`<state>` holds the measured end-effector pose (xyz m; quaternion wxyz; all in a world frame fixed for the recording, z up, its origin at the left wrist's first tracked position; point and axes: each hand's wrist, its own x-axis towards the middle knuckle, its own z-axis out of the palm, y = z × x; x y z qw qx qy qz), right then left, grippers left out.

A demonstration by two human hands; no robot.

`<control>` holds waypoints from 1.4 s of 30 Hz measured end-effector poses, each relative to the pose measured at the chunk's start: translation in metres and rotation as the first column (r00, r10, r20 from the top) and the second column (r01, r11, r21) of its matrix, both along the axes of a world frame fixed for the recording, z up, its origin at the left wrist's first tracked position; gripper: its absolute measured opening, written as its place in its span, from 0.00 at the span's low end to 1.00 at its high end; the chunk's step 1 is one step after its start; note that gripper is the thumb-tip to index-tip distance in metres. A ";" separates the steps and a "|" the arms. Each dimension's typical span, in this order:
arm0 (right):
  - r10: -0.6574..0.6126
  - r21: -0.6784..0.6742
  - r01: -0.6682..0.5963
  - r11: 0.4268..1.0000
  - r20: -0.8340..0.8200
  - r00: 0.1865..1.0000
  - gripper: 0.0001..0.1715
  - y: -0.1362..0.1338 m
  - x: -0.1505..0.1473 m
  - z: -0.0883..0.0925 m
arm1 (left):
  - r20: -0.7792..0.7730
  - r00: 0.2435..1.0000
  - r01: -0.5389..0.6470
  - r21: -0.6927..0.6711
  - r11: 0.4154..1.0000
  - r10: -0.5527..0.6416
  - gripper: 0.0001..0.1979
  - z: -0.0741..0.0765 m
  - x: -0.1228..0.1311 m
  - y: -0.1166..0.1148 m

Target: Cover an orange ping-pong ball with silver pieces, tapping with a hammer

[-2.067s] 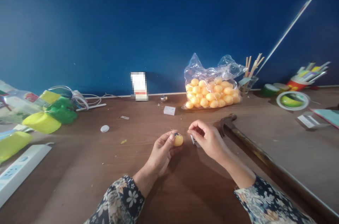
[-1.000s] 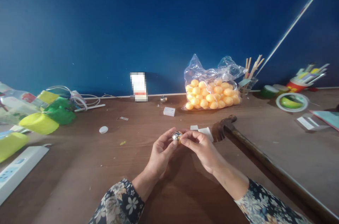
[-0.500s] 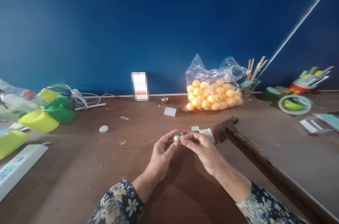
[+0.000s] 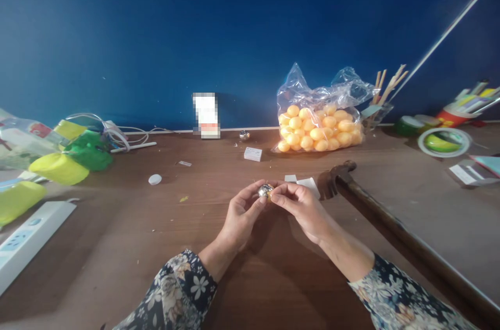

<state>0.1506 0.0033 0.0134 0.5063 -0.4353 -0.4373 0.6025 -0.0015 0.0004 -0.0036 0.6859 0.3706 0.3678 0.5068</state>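
A small shiny silver ball [image 4: 264, 191] with an orange patch on its right side is held above the brown table. The fingertips of my left hand [image 4: 239, 215] are closed around its left side. My right hand [image 4: 304, 210] pinches at the orange side, and its fingers cover part of it. Just beyond my right hand lie white flat pieces [image 4: 309, 187], touching or close to the head of a wooden-handled hammer [image 4: 375, 210]. A second silver ball [image 4: 244, 135] rests near the wall, behind a small white box [image 4: 253, 154].
A clear bag of orange balls [image 4: 320, 129] stands at the back. To the right are a tape roll [image 4: 425, 143] and a cup of pens [image 4: 447, 116]. On the left lie a power strip [image 4: 35, 239], a white disc [image 4: 155, 179] and yellow-green packaging [image 4: 58, 168].
The camera view has tilted slightly down, so the table things appear higher in the picture. Both hands keep hold of the silver ball, with hardly any change in grip.
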 end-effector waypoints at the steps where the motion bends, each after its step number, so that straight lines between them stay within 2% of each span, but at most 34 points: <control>1: -0.001 -0.002 0.001 1.000 0.000 1.000 0.12 0.000 0.000 0.000 | 0.002 1.000 0.003 0.005 1.000 -0.003 0.22 0.000 0.000 0.000; 16: 0.035 0.043 -0.036 0.998 0.032 0.999 0.11 0.000 0.002 0.002 | -0.011 1.000 0.009 0.054 0.999 -0.009 0.21 -0.001 -0.001 0.001; 42: 0.039 0.037 -0.041 0.998 0.042 0.998 0.13 0.000 0.002 0.006 | 0.008 1.000 0.011 0.017 1.000 -0.011 0.21 0.000 0.000 0.000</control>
